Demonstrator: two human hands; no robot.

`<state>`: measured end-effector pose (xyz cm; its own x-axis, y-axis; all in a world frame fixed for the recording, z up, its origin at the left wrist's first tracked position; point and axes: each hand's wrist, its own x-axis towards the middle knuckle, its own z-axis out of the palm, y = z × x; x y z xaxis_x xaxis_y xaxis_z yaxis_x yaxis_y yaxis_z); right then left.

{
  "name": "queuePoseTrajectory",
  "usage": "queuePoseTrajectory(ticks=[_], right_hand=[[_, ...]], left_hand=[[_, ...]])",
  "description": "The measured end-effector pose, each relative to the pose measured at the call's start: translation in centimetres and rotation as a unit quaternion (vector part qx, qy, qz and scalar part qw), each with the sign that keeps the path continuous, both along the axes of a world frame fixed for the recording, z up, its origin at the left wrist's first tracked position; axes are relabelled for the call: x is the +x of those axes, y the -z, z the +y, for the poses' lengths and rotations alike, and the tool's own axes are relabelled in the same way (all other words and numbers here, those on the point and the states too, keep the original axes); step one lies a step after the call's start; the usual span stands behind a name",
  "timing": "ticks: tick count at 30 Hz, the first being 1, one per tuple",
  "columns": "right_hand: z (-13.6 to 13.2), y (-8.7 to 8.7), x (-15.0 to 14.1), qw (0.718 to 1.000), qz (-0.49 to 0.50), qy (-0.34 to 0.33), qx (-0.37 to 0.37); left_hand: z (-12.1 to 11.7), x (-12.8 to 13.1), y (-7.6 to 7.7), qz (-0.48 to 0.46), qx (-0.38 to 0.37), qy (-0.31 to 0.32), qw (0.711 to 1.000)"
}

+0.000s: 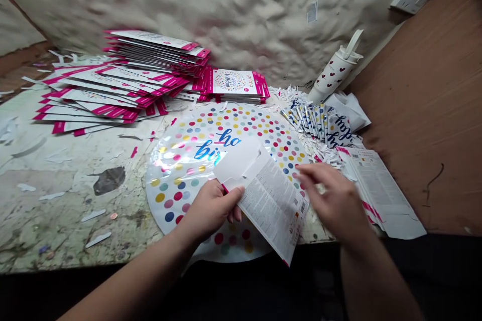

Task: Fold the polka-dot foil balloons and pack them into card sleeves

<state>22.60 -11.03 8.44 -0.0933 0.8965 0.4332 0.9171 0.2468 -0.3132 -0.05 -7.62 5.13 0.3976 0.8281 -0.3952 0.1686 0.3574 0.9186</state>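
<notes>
My left hand (218, 203) is closed on the left edge of a printed cardboard packet (276, 205), thumb on top. The packet is tilted, its text side facing up and a white end flap standing open. Just off the packet's right side is my right hand (331, 200), slightly blurred, with fingers curled together; whatever is between them is hidden or too small to name. Beneath both hands lies a large round foil balloon (176, 180), flat, with coloured dots and blue lettering partly covered by the packet. Its near side hangs past the table edge.
Pink-and-white packets (113, 90) are piled at the back left, beside a shorter packet stack (237, 83). Folded dotted balloons (316, 120) lie right, near a heart-patterned tumbler (333, 75). Flattened packets (384, 190) rest against the brown side panel (433, 125). Paper scraps litter the worn table (68, 175).
</notes>
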Motion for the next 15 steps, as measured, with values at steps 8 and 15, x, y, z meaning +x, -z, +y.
queuePoseTrajectory(ticks=[8, 15], right_hand=[[1.7, 3.9, -5.2, 0.992, -0.088, -0.05, 0.074], [1.3, 1.7, 0.5, 0.997, -0.041, 0.06, 0.021]], left_hand=[[-1.2, 1.3, -0.7, 0.012, -0.005, 0.043, 0.999], [-0.7, 0.9, 0.0, 0.003, -0.017, 0.023, 1.0]])
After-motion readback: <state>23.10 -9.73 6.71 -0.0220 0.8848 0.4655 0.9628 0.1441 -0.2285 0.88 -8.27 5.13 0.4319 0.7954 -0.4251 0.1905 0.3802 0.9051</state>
